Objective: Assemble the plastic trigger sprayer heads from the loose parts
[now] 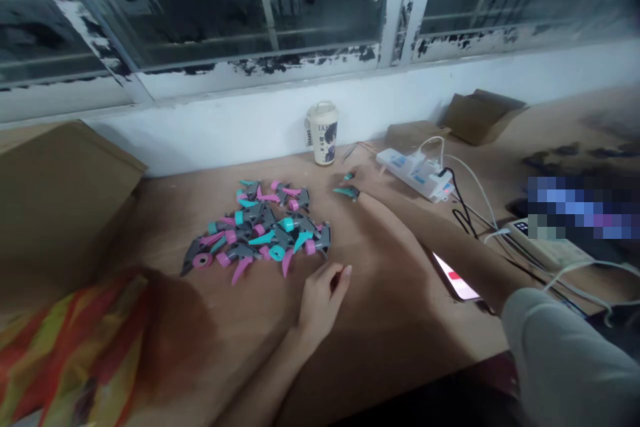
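A pile of small grey clamp-like pieces [273, 223] with pink and teal levers and round ends lies on the wooden table. To the right of the pile, my right hand [367, 185] is closed around one grey-and-teal clamp-like piece [346, 192]; its teal tip points left, and my fingers partly hide the rest. My left hand [323, 297] rests nearer to me, just below the pile's right end. Its fingers are curled, thumb near the forefinger, and nothing shows between them.
Behind the pile a printed paper cup [324, 137] stands by the wall. A white power strip [415, 173] with cables and a lit phone [456, 277] lie to the right. Cardboard boxes [60, 193] flank the table, and a red-yellow bag [75, 353] sits at front left.
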Available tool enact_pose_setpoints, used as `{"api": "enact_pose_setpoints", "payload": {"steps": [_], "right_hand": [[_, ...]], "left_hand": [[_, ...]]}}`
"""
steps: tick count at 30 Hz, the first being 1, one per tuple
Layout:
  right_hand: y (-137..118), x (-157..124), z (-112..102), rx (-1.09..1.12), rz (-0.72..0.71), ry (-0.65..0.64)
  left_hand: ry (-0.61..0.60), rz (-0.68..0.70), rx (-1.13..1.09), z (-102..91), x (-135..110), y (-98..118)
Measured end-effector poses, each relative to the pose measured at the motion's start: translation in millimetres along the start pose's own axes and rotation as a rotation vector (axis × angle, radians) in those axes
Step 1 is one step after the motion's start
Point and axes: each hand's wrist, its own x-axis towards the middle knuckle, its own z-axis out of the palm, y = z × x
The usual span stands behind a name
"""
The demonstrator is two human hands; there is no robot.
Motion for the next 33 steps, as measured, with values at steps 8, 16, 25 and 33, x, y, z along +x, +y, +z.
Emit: {"api": "enact_pose_setpoints", "payload": {"steps": [8,16,25,33], "right_hand": [[17.1,-139.0,2.3,-0.027,-0.323,-0.07],[15.5,-214.2,27.3,0.219,-0.234,0.024],[16.6,-222.7,46.7,0.461,-0.185,0.071],[9.2,-223.4,47.9,0.482,-0.19,0.079]], "left_hand": [[0.074,-0.079,-0.156,0.9,-1.0,2.0],[-0.152,-0.037,-0.257,2.4,1.7,2.6],[-0.274,-0.043,-0.342,1.8,3.8,-0.7],[-0.368,-0.089,-0.376,-2.7,8.4,-7.4]]}}
